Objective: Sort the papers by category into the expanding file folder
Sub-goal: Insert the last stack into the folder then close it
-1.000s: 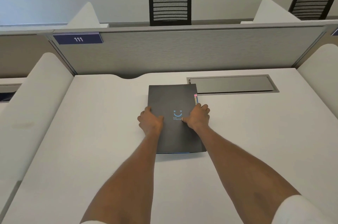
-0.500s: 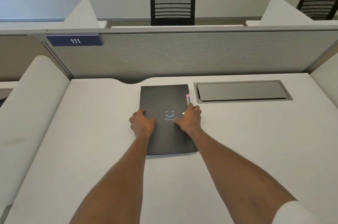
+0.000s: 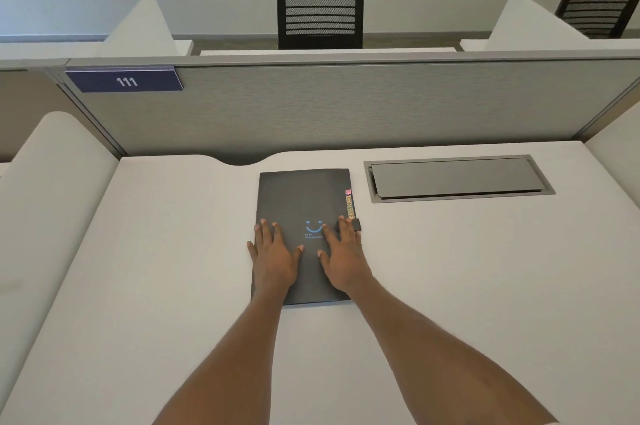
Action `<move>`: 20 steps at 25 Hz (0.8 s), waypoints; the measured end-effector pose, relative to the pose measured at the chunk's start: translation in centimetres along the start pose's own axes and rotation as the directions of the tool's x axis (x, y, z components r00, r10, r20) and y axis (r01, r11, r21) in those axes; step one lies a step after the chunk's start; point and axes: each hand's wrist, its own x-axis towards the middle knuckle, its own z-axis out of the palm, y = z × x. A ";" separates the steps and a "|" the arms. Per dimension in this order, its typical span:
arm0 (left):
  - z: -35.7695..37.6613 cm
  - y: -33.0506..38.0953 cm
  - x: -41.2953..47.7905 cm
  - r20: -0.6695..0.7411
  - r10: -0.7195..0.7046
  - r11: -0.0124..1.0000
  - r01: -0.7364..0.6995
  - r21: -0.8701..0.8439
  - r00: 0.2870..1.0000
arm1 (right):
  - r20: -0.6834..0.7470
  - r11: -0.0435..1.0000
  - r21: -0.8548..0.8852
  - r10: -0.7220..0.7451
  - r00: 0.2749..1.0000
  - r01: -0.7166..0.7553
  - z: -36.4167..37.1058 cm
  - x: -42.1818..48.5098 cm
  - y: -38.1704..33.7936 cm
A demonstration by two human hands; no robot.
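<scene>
A dark grey expanding file folder (image 3: 300, 197) lies closed and flat on the white desk (image 3: 145, 286), with a blue smile logo on its cover and coloured tabs along its right edge. My left hand (image 3: 273, 254) rests palm down on the folder's left half, fingers spread. My right hand (image 3: 343, 256) lies palm down on the right half, its fingers reaching the right edge near a small black clasp (image 3: 356, 224). No loose papers are visible.
A grey recessed cable hatch (image 3: 457, 178) sits in the desk right of the folder. A grey partition (image 3: 346, 105) with a "111" sign (image 3: 125, 80) closes the back. White side dividers flank the desk. Black chairs (image 3: 319, 10) stand beyond.
Both hands have gone from curled on the folder's edges to flat, spread palms on its cover. The camera view has shifted slightly; the folder stays in place.
</scene>
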 end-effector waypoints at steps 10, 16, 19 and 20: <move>0.7 -0.3 3.2 -0.072 0.025 1.000 -0.024 0.010 0.997 | 0.011 0.998 0.050 -0.032 0.999 0.031 -0.2 4.4 0.6; 0.7 -0.2 4.7 -0.095 0.037 0.999 -0.036 0.009 0.995 | -0.002 0.997 0.061 -0.036 0.999 0.036 0.2 5.9 0.8; 0.6 -0.2 4.7 -0.083 0.040 0.999 -0.039 0.014 0.996 | -0.006 0.996 0.077 -0.053 0.999 0.053 0.0 5.7 0.9; 0.5 -0.2 4.7 -0.076 0.039 0.999 -0.038 0.016 0.996 | -0.013 0.995 0.076 -0.063 0.998 0.064 -0.2 5.7 1.0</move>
